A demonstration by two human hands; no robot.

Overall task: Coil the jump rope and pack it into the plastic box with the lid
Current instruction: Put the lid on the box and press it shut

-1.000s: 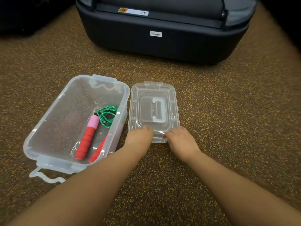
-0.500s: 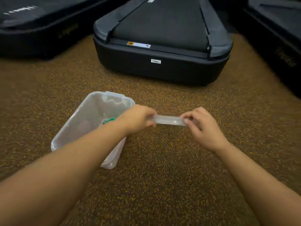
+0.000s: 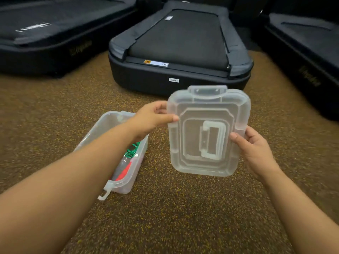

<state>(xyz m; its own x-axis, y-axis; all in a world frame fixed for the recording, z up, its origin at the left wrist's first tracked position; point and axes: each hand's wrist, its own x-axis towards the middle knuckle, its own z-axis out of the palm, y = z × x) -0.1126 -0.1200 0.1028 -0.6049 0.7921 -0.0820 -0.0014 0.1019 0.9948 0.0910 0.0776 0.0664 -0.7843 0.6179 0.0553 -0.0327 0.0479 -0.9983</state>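
The clear plastic lid (image 3: 198, 162) is held upright in the air in front of me, its moulded handle facing me. My left hand (image 3: 154, 118) grips its upper left edge. My right hand (image 3: 255, 149) grips its right edge. The open clear plastic box (image 3: 128, 178) sits on the floor at lower left, partly hidden by my left forearm. Inside it lies the jump rope (image 3: 132, 152), with green cord and red handles showing.
A black treadmill (image 3: 179, 52) stands straight ahead on the speckled brown floor (image 3: 174, 217). Two more dark treadmills flank it at the far left (image 3: 45, 37) and far right (image 3: 308, 52).
Both hands lifted the lid off the floor and turned it from edge-on to upright, facing me. The camera tilted up, so more of the treadmills shows.
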